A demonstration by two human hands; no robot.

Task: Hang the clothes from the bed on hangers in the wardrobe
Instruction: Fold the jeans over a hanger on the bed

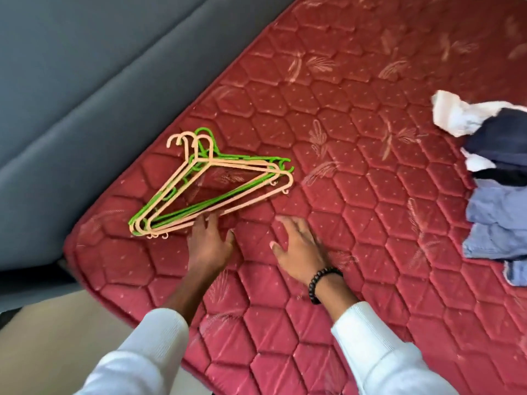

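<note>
Left hand: the left hand (209, 242) reaches forward over the red quilted mattress of the bed (356, 115), palm down, with its fingers (212, 220) straight and slightly spread; the fingertips touch or lie just at the lower bar of the nearest peach hanger, and nothing is gripped.
Right hand: the right hand (296, 246) hovers or rests palm down on the mattress just beside the left, fingers (285, 223) relaxed and apart, holding nothing; whether it touches the fabric cannot be told.
Wrist: a dark beaded bracelet (322, 283) sits on the right wrist, above a white ribbed sleeve (379, 346).
Hangers: a loose stack of peach and green plastic hangers (211, 181) lies flat near the mattress's left corner; the hooks point up and left in the picture toward the edge, and the long bottom bars run diagonally from lower left to upper right.
Clothes: a heap of white, navy and light blue crumpled garments (493, 178) lies at the right edge of the view, well apart from both hands and the hangers.
Beside the bed: a grey padded panel (85, 81) runs along the mattress's left edge.
</note>
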